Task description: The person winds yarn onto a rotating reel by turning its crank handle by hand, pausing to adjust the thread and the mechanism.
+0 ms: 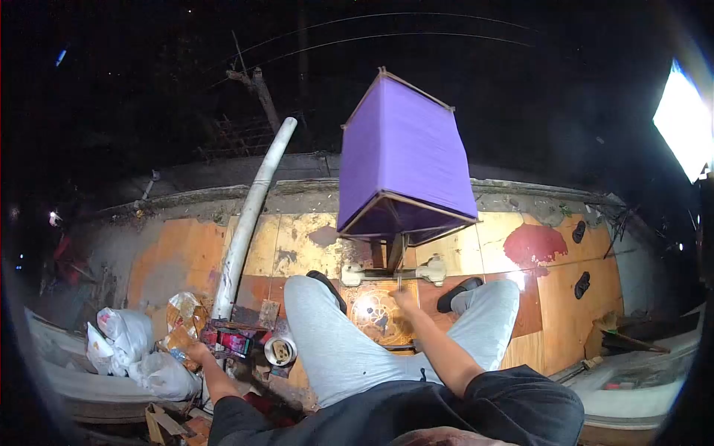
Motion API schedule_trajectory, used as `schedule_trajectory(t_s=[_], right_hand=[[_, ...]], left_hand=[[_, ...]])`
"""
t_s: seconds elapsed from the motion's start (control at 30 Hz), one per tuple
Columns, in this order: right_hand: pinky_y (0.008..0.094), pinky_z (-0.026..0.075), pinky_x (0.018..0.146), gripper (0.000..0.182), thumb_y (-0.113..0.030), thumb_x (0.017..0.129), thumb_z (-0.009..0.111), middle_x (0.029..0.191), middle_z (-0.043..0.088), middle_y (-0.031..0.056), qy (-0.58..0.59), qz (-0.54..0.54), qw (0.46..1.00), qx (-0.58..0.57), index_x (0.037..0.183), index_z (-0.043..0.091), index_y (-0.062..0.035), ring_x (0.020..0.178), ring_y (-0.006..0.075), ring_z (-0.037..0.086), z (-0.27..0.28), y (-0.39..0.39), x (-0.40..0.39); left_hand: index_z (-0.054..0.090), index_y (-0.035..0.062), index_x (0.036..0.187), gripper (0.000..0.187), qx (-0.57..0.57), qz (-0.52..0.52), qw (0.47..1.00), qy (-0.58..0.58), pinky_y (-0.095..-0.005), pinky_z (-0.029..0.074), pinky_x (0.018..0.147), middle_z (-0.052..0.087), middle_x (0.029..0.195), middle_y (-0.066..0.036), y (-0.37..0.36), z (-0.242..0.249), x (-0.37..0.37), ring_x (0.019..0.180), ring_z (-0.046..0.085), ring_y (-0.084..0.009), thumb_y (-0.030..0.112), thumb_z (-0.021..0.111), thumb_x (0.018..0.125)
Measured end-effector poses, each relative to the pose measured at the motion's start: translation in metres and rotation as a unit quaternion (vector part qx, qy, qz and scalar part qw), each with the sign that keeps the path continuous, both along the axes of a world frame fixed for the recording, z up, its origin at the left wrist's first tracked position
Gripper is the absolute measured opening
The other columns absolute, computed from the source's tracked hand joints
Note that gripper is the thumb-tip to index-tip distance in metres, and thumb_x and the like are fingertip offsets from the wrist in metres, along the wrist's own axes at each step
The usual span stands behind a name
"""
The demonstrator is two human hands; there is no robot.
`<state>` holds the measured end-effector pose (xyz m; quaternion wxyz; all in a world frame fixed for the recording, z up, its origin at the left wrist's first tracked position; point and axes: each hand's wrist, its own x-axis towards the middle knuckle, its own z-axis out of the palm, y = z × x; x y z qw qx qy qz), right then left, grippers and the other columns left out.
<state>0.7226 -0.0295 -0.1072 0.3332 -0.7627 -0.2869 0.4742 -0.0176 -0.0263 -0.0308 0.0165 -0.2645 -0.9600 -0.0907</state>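
In front of me stands a purple fabric box on a thin stick frame (409, 141), shaped like a box kite or lantern. Its lower end is uncovered and shows the sticks inside. Below it, between my feet, is a pale metal base (358, 276) with widened ends. My right hand (404, 299) is closed just under that base, apparently round a thin upright stick. To the left, my left hand (197, 353) reaches down beside a crumpled brown-and-clear wrapper (184, 320) and a pink-and-black packet (234, 342). Its fingers are too small and blurred to make out.
White plastic bags (126, 338) lie at the left. A long pale pipe (253, 215) leans beside an open tin (280, 349). Dark sandals (582, 285) and a broom (613, 327) lie on the right. A low wall edge (297, 186) borders the tiled floor (573, 327).
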Motion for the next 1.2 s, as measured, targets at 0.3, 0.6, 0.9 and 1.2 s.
schedule_trajectory(t_s=[0.3,0.6,0.9,1.2], right_hand=[[0.0393,0.040,0.099,0.065,-0.024,0.091,0.055,0.147,0.035,0.0112,0.491,0.193,0.846,0.080,0.147,0.026,-0.0057,0.127,0.0240,0.043,0.193,-0.028,-0.037],[0.0304,0.048,0.080,0.014,-0.017,0.090,0.056,0.084,0.063,0.0062,0.336,0.045,0.924,0.178,0.090,0.059,-0.0034,0.086,0.0161,0.062,0.233,-0.044,0.097],[0.0340,0.050,0.065,0.051,-0.030,0.074,0.074,0.086,0.066,0.0154,-0.138,0.019,0.987,0.074,0.107,0.060,0.0053,0.078,0.0219,0.063,0.018,-0.004,0.135],[0.0335,0.040,0.096,0.075,-0.038,0.086,0.062,0.142,0.042,0.0131,0.258,0.185,0.948,0.024,0.144,0.030,-0.0022,0.123,0.0222,0.046,0.133,-0.017,-0.053]], left_hand=[[0.066,-0.0054,0.089,0.028,0.243,-0.006,0.969,0.043,-0.0486,0.050,0.077,0.066,0.092,-0.027,-0.009,0.019,0.047,0.086,0.063,-0.0437,0.020,0.058,0.083],[0.066,-0.0098,0.090,0.037,0.223,0.026,0.974,0.036,-0.0481,0.050,0.075,0.066,0.091,-0.028,-0.012,0.076,0.105,0.085,0.064,-0.0428,0.026,0.056,0.084],[0.065,-0.0104,0.092,0.036,0.134,0.004,0.991,0.020,-0.0479,0.050,0.077,0.065,0.094,-0.029,-0.008,0.068,0.096,0.087,0.064,-0.0420,0.023,0.055,0.085],[0.065,-0.0110,0.093,0.034,0.030,-0.023,0.999,0.005,-0.0476,0.050,0.079,0.065,0.097,-0.029,-0.007,0.050,0.065,0.089,0.064,-0.0411,0.021,0.054,0.086]])
